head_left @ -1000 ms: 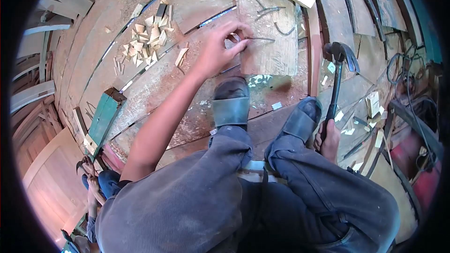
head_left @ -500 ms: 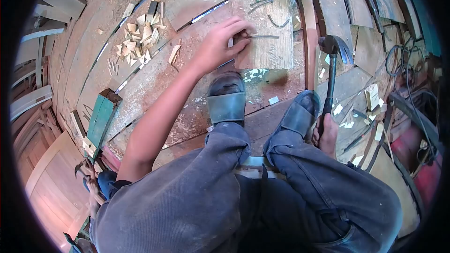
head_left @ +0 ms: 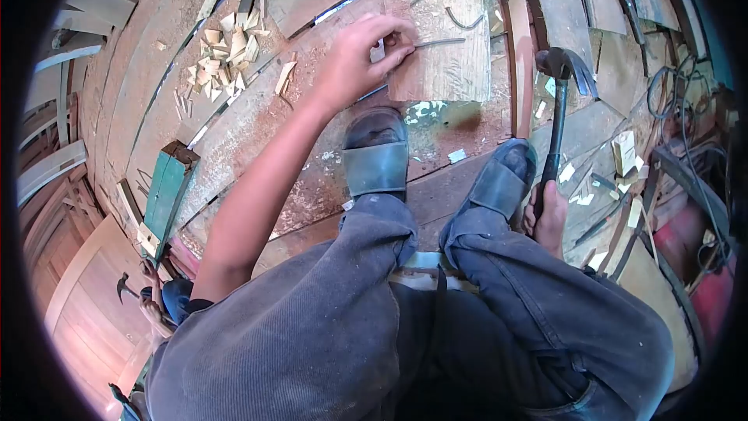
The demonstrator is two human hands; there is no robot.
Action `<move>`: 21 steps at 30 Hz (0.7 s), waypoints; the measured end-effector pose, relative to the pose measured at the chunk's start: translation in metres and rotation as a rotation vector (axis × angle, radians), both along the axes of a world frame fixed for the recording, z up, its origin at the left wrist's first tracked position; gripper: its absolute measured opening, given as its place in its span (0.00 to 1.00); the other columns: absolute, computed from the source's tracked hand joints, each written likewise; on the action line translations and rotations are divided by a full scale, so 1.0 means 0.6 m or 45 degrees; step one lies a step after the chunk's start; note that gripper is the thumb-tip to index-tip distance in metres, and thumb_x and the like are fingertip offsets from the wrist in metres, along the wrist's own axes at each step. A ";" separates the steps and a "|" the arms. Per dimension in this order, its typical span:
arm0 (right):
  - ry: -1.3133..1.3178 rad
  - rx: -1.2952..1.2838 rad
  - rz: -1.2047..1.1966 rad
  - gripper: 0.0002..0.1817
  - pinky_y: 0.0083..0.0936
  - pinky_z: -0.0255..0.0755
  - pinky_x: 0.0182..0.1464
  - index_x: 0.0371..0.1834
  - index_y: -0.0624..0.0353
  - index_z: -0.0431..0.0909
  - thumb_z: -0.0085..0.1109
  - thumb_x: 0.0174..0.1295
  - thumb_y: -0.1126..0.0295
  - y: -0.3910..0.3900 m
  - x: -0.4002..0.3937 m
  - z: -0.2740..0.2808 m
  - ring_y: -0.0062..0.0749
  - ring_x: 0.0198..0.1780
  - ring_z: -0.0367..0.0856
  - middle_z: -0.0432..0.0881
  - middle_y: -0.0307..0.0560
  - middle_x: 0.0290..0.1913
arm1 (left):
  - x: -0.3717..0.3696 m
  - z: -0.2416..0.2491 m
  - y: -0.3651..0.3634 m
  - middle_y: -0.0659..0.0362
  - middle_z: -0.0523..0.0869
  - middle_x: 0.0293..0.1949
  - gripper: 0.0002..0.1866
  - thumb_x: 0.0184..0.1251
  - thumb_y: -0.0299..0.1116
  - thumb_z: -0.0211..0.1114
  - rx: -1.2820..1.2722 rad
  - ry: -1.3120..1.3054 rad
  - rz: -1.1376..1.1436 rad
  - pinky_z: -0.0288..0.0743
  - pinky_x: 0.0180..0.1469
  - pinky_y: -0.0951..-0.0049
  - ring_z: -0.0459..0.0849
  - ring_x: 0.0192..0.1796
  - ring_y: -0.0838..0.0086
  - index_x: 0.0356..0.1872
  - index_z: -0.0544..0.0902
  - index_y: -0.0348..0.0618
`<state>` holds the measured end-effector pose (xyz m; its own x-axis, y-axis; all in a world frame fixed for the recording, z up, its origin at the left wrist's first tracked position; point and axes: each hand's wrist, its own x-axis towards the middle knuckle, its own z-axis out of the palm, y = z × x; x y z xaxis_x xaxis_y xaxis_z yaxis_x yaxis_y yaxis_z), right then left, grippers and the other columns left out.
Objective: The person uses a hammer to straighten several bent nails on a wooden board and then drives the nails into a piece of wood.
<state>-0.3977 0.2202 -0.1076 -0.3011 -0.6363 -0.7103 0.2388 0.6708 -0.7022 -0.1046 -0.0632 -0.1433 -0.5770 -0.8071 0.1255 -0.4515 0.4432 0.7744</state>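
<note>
My left hand (head_left: 362,58) pinches one end of a thin metal rod, apparently a long nail (head_left: 441,42), between thumb and fingertips. The nail lies over a flat wooden board (head_left: 444,78); its held end is hidden by the fingers. Farther up the board are several more bent nails (head_left: 465,22), curved or crooked. My right hand (head_left: 552,214) is closed around the dark grip of a claw hammer (head_left: 559,101). The hammer stands head up beside my right foot, its claw pointing right, away from the board.
Wood offcuts (head_left: 226,54) lie heaped on the floor at left, near a green wooden block (head_left: 170,191). My sandalled feet (head_left: 376,156) rest before the board. Long planks (head_left: 557,8) and a tangled cable (head_left: 670,97) are at right. Another person's hand (head_left: 152,308) is near a hammer (head_left: 122,287) at lower left.
The nail's free end has tilted slightly upward in my left fingers. My right hand and hammer have shifted slightly right. At lower left, the other person's hammer has moved.
</note>
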 end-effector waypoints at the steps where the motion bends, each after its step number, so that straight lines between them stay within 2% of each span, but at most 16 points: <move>1: -0.001 0.001 0.004 0.28 0.19 0.53 0.14 0.30 0.56 0.68 0.42 0.81 0.44 0.000 0.001 0.001 0.17 0.11 0.60 0.65 0.33 0.13 | 0.001 -0.003 0.001 0.57 0.89 0.40 0.14 0.61 0.27 0.75 -0.006 0.002 -0.007 0.78 0.46 0.70 0.85 0.41 0.70 0.48 0.87 0.42; 6: 0.051 0.001 0.062 0.27 0.18 0.53 0.14 0.30 0.56 0.68 0.41 0.82 0.46 -0.002 0.003 0.005 0.16 0.12 0.61 0.65 0.33 0.14 | -0.001 -0.011 0.005 0.57 0.90 0.43 0.14 0.60 0.27 0.76 -0.112 0.045 -0.010 0.78 0.48 0.69 0.85 0.43 0.69 0.48 0.87 0.43; 9: 0.071 -0.086 0.109 0.23 0.17 0.52 0.15 0.33 0.57 0.71 0.46 0.82 0.51 0.000 0.005 0.000 0.15 0.13 0.61 0.65 0.33 0.14 | 0.000 -0.012 0.007 0.57 0.90 0.44 0.14 0.59 0.28 0.77 -0.078 0.054 -0.018 0.78 0.49 0.68 0.86 0.44 0.67 0.47 0.87 0.43; 12: 0.085 -0.076 0.167 0.17 0.18 0.56 0.22 0.38 0.59 0.75 0.53 0.79 0.57 -0.015 0.010 0.017 0.15 0.19 0.64 0.68 0.32 0.19 | 0.000 -0.006 0.012 0.56 0.90 0.44 0.15 0.60 0.27 0.76 -0.074 0.057 -0.025 0.78 0.50 0.67 0.86 0.45 0.64 0.48 0.87 0.42; 15: 0.300 -0.198 0.320 0.12 0.20 0.60 0.29 0.44 0.62 0.77 0.58 0.76 0.62 -0.010 0.008 0.001 0.17 0.26 0.65 0.69 0.32 0.24 | 0.005 0.001 0.018 0.56 0.90 0.45 0.15 0.61 0.25 0.74 -0.137 0.055 -0.064 0.79 0.51 0.66 0.87 0.46 0.61 0.50 0.86 0.42; 18: 0.236 -0.150 0.356 0.11 0.22 0.62 0.34 0.43 0.63 0.76 0.60 0.74 0.64 -0.016 0.011 0.017 0.19 0.31 0.65 0.70 0.33 0.27 | 0.015 0.006 0.023 0.55 0.89 0.47 0.16 0.62 0.23 0.72 -0.223 0.023 -0.135 0.80 0.52 0.64 0.86 0.49 0.60 0.52 0.85 0.42; 21: 0.270 -0.146 0.442 0.12 0.23 0.62 0.31 0.41 0.63 0.76 0.60 0.74 0.65 -0.019 0.014 0.023 0.19 0.29 0.65 0.70 0.35 0.25 | 0.021 0.005 0.036 0.55 0.88 0.50 0.18 0.62 0.22 0.71 -0.316 -0.026 -0.178 0.80 0.56 0.62 0.86 0.53 0.59 0.53 0.84 0.42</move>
